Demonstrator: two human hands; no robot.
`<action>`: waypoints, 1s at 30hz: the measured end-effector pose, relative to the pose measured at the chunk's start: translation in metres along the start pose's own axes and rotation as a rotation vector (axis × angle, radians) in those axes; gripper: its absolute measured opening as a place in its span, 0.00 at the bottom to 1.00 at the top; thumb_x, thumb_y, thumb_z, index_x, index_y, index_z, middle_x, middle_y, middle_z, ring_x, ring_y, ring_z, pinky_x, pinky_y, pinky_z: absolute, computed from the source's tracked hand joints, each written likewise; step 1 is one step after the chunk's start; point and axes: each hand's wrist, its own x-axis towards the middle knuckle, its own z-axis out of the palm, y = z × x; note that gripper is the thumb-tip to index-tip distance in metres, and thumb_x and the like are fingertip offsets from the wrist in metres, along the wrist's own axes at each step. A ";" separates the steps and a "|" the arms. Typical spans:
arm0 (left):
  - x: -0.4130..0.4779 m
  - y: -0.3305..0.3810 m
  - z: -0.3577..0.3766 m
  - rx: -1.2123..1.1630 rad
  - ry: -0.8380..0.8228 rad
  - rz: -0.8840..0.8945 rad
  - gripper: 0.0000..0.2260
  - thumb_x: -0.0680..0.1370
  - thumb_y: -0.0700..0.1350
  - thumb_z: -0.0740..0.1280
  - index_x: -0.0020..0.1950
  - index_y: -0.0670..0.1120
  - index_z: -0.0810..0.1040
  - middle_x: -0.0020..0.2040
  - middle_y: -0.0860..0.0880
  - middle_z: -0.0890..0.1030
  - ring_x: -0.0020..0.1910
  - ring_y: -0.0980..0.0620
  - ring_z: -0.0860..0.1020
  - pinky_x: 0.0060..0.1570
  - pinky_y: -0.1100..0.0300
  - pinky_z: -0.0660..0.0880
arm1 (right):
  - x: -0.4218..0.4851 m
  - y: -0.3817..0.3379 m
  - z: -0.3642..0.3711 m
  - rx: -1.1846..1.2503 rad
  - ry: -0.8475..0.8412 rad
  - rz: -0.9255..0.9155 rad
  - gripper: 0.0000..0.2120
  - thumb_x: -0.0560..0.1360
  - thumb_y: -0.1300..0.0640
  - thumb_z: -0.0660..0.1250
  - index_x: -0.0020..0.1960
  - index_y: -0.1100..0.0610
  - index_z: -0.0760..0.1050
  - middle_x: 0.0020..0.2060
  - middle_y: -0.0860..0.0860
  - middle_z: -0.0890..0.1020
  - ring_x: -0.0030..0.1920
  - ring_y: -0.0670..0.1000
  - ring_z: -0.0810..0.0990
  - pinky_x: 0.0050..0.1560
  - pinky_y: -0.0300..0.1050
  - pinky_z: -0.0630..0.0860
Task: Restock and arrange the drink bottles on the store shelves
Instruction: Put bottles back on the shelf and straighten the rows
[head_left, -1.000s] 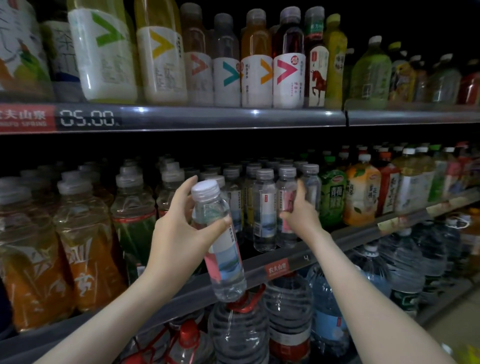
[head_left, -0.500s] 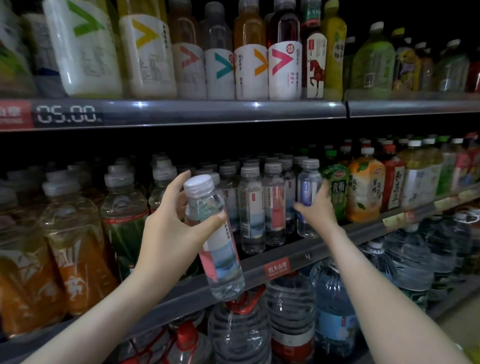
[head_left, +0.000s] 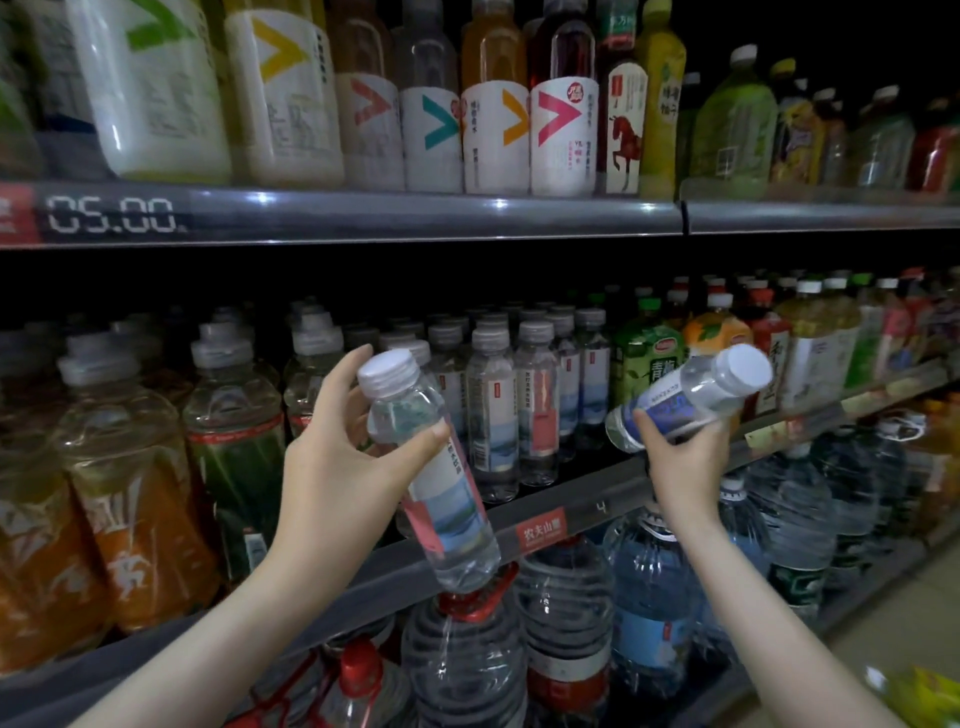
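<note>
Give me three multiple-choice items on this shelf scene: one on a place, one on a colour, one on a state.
1. Where do the large water jugs stand?
A. On the top shelf
B. Below the shelf of small water bottles
C. In the person's hands

2. The right hand holds a bottle. What colour is its cap?
A. Red
B. Green
C. White

3. How does that bottle lie?
A. Upright
B. Tilted, cap toward the upper right
C. Upside down

Answers: 1 B, the jugs fill the row under the middle shelf edge; 2 C, the cap shows plain white; 3 B, its base is by the fingers and its cap is high to the right.
</note>
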 end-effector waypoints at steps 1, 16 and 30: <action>-0.002 0.001 0.004 -0.009 -0.007 -0.003 0.36 0.69 0.48 0.75 0.73 0.56 0.63 0.55 0.71 0.70 0.51 0.81 0.69 0.42 0.82 0.67 | -0.001 -0.010 -0.005 0.026 -0.023 -0.009 0.18 0.71 0.59 0.75 0.51 0.54 0.68 0.46 0.51 0.76 0.47 0.44 0.77 0.48 0.33 0.71; -0.021 0.000 -0.056 0.111 0.063 -0.115 0.40 0.65 0.54 0.74 0.74 0.59 0.62 0.61 0.61 0.73 0.63 0.60 0.72 0.56 0.61 0.74 | -0.070 -0.089 0.036 -0.146 -0.539 0.054 0.21 0.66 0.49 0.78 0.51 0.59 0.74 0.45 0.54 0.82 0.44 0.48 0.80 0.44 0.43 0.76; -0.022 0.003 -0.057 0.068 0.062 -0.128 0.39 0.66 0.51 0.77 0.73 0.59 0.63 0.59 0.60 0.75 0.61 0.58 0.74 0.56 0.57 0.74 | -0.010 -0.059 0.017 -0.179 -0.078 0.035 0.18 0.72 0.57 0.74 0.53 0.57 0.67 0.49 0.54 0.74 0.46 0.51 0.74 0.36 0.35 0.66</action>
